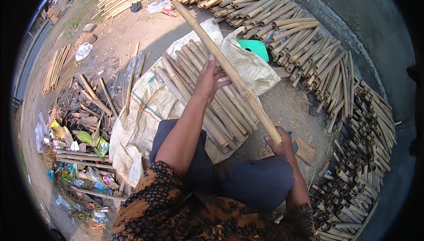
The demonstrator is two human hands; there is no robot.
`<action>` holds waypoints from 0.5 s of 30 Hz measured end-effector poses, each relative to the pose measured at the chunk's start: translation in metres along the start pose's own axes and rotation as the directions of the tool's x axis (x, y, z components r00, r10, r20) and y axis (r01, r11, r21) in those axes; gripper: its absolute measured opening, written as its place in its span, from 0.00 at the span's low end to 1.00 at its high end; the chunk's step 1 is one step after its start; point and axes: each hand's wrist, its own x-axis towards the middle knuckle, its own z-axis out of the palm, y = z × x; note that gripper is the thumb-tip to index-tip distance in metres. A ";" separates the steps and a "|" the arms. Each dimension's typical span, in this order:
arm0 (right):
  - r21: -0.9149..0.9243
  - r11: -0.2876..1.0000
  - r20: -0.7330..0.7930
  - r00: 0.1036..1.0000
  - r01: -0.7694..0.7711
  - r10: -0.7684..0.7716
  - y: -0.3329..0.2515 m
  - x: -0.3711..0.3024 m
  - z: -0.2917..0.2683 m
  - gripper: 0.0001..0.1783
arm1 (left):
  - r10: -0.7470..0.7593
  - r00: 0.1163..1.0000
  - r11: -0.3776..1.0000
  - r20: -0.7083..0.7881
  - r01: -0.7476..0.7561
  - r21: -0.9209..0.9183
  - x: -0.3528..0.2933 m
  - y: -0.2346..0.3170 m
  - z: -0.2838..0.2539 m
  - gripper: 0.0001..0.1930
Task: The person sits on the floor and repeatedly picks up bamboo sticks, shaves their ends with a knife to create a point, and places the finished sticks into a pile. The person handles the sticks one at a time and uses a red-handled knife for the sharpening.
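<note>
A long pale bamboo pole (238,82) slants across in front of me, its upper end far and left, its lower end by my right knee. My left hand (210,81) grips it along the upper half, thumb and fingers against its left side. At the lower end, my right hand (282,143) is closed around the pole, thumb on top. A thin dark edge shows beside the right hand; I cannot make out what it is. Beneath the pole, several cut bamboo poles (212,113) lie side by side on a whitish woven sack (128,130).
Large stacks of cut bamboo (304,51) curve along the right, beside a grey wall (353,11). A green plastic piece (254,49) lies by the sack's far edge. Litter and sticks (88,144) cover the ground at left. A small bamboo bundle (57,69) lies farther off.
</note>
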 end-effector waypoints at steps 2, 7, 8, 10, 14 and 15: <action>0.035 0.999 0.002 1.000 -0.018 0.018 -0.002 0.010 -0.001 0.16 | -0.051 0.983 0.999 0.179 0.049 0.015 -0.009 -0.003 0.014 0.36; 0.147 0.987 0.142 0.986 0.063 -0.085 -0.001 0.028 0.011 0.33 | -0.163 0.986 0.960 0.021 0.154 0.233 -0.035 -0.011 0.037 0.40; 0.090 0.996 0.198 0.980 0.014 -0.032 0.003 0.028 0.016 0.34 | -0.072 0.997 0.982 -0.028 0.076 0.174 -0.034 -0.001 0.027 0.39; -0.028 0.999 0.236 0.970 -0.044 0.050 0.014 0.024 0.019 0.37 | 0.019 0.987 0.994 -0.162 -0.002 0.106 -0.025 0.022 0.015 0.37; -0.137 0.964 0.201 0.946 -0.229 0.253 0.054 0.005 0.024 0.34 | 0.222 0.912 0.968 -0.344 -0.248 -0.032 -0.033 0.090 -0.052 0.26; -0.127 0.954 0.193 0.936 -0.273 0.294 0.066 -0.001 0.026 0.33 | 0.285 0.871 0.947 -0.399 -0.321 -0.025 -0.040 0.108 -0.075 0.24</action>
